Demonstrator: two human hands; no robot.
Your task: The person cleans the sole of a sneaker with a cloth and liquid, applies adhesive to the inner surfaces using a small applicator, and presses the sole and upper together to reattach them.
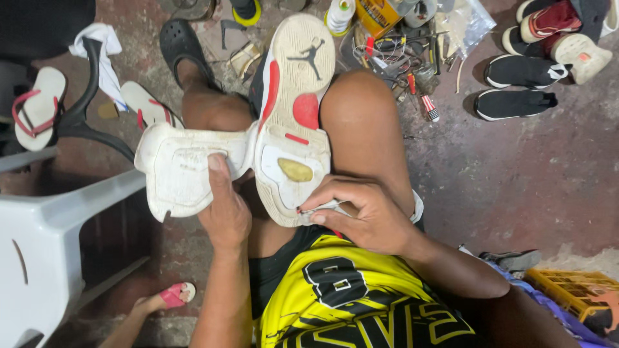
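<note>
1. Head view showed one white sneaker [293, 109], sole up on the person's lap, with red patches and its heel sole piece [177, 171] peeled sideways.
2. Left hand [225, 209] closed its grip on that piece; right hand [364, 216] pinched a thin tool [320, 208] at the sneaker's heel.
3. Two black shoes [516, 87] lay on the floor.

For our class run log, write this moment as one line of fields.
left hand: grips peeled-back white sole flap | right hand: holds thin tool at heel of sneaker sole | sneaker rests on lap | floor: black shoes, scattered tools
</note>
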